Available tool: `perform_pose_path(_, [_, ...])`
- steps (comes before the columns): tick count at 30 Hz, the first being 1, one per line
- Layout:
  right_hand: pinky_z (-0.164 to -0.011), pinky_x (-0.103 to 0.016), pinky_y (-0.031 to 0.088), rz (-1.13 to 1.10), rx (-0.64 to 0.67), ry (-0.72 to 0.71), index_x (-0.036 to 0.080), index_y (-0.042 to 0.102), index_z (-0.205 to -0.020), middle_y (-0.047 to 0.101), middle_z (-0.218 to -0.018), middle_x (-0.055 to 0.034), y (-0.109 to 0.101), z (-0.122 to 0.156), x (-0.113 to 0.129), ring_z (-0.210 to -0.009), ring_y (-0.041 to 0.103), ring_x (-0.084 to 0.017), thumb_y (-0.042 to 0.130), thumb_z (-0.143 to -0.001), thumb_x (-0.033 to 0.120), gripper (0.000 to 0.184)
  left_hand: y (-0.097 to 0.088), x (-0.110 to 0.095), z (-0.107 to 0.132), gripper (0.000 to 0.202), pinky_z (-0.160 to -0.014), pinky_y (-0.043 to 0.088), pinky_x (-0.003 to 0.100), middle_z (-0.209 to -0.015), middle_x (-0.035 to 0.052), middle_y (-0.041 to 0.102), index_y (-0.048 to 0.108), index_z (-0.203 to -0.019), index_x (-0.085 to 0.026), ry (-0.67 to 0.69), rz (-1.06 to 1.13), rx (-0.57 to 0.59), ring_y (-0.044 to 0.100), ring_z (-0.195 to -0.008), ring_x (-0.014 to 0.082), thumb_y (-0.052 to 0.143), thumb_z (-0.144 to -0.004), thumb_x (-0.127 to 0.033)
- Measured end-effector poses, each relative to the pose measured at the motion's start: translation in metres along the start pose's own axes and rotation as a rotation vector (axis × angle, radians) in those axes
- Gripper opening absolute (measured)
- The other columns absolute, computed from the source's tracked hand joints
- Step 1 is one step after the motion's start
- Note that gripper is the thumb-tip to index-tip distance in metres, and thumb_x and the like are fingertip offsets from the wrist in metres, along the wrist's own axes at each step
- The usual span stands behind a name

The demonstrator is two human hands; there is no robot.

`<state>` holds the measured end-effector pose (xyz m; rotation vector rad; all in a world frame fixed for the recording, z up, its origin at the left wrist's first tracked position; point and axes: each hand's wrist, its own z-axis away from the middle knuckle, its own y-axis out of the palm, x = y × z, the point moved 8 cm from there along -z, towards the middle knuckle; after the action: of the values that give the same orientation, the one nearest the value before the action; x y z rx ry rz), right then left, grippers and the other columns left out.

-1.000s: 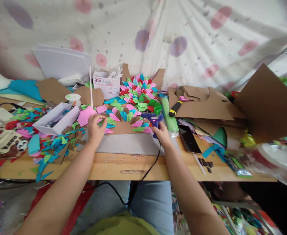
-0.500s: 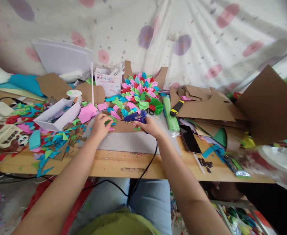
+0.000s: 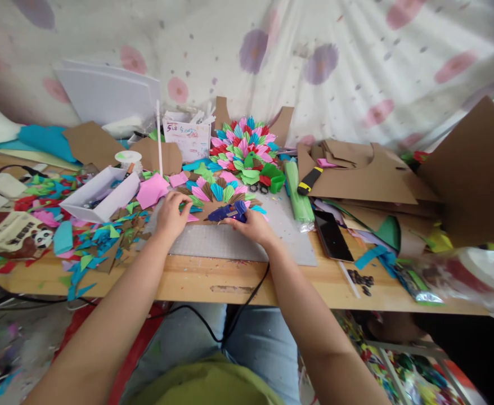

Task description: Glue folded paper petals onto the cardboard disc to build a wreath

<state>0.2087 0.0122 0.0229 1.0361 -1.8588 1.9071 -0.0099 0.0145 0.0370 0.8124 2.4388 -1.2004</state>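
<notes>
My right hand [image 3: 253,226] is closed round a blue glue gun [image 3: 229,212], whose nozzle points left over a brown cardboard half-circle [image 3: 211,212] edged with folded paper petals in pink, green, blue and brown. My left hand [image 3: 171,211] rests at the left end of that fan, fingers curled onto a petal there. The piece lies on a grey cutting mat [image 3: 230,239]. The gun's black cord [image 3: 230,315] drops over the table's front edge to my lap. Behind stands a finished round paper flower fan [image 3: 242,149].
Loose paper scraps [image 3: 82,242] cover the table's left side near a white tray [image 3: 99,197]. On the right lie cardboard sheets [image 3: 356,180], a yellow-and-black cutter [image 3: 309,180], a green roll [image 3: 297,197] and a dark phone [image 3: 333,228]. A spotted cloth hangs behind.
My right hand has carried the glue gun from the fan's right end leftwards to its middle and lowered it. My left hand stayed at the fan's left end.
</notes>
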Motion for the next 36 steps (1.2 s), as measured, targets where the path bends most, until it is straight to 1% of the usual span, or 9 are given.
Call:
perform_pose_path(9, [-0.057, -0.023, 0.039, 0.178, 0.024, 0.03, 0.018, 0.063, -0.099, 0.069, -0.078, -0.0052, -0.0053, 0.0032, 0.0053, -0.072, 0.064, -0.019, 0.058, -0.079, 0.056, 0.044, 0.0017, -0.0003, 0.0008, 0.002, -0.076, 0.045, 0.03, -0.085, 0.0031, 0.055, 0.057, -0.079, -0.019, -0.003, 0.019, 0.008, 0.055, -0.086, 0.0175, 0.056, -0.08, -0.018])
perform_pose_path(14, [-0.058, -0.022, 0.038, 0.182, 0.038, -0.001, 0.018, 0.063, -0.099, 0.069, -0.079, -0.0048, -0.0037, 0.0023, 0.0059, -0.071, 0.064, -0.018, 0.058, -0.081, 0.054, 0.042, 0.0025, 0.0001, 0.0008, 0.002, -0.076, 0.046, 0.03, -0.084, 0.0029, 0.055, 0.058, -0.078, -0.019, 0.007, 0.012, 0.007, 0.055, -0.084, 0.0173, 0.057, -0.079, -0.017])
perform_pose_path(22, [-0.057, -0.024, 0.035, 0.313, 0.012, 0.02, 0.016, 0.062, -0.098, 0.069, -0.085, -0.0085, -0.0057, 0.0033, 0.0094, -0.075, 0.063, -0.02, 0.056, -0.081, 0.057, 0.045, 0.002, -0.0001, 0.0003, 0.002, -0.077, 0.046, 0.03, -0.084, 0.0031, 0.055, 0.059, -0.079, -0.019, 0.013, 0.007, 0.007, 0.055, -0.083, 0.017, 0.057, -0.079, -0.017])
perform_pose_path(31, [-0.057, -0.024, 0.034, 0.297, 0.01, 0.028, 0.016, 0.063, -0.093, 0.068, -0.082, -0.008, -0.0093, 0.0045, 0.0082, -0.072, 0.061, -0.019, 0.055, -0.081, 0.057, 0.044, 0.0019, 0.0001, 0.0009, 0.002, -0.078, 0.046, 0.03, -0.084, 0.0027, 0.054, 0.058, -0.079, -0.019, 0.008, 0.003, 0.01, 0.055, -0.085, 0.0172, 0.057, -0.079, -0.018])
perform_pose_path(36, [-0.058, -0.023, 0.034, 0.28, 0.023, -0.013, 0.017, 0.061, -0.099, 0.069, -0.084, -0.0072, -0.0075, 0.0047, 0.0093, -0.074, 0.061, -0.019, 0.056, -0.081, 0.055, 0.043, -0.0003, -0.0005, 0.0009, 0.002, -0.077, 0.046, 0.03, -0.084, 0.0029, 0.055, 0.058, -0.079, -0.02, 0.014, 0.005, -0.009, 0.055, -0.084, 0.0172, 0.057, -0.079, -0.018])
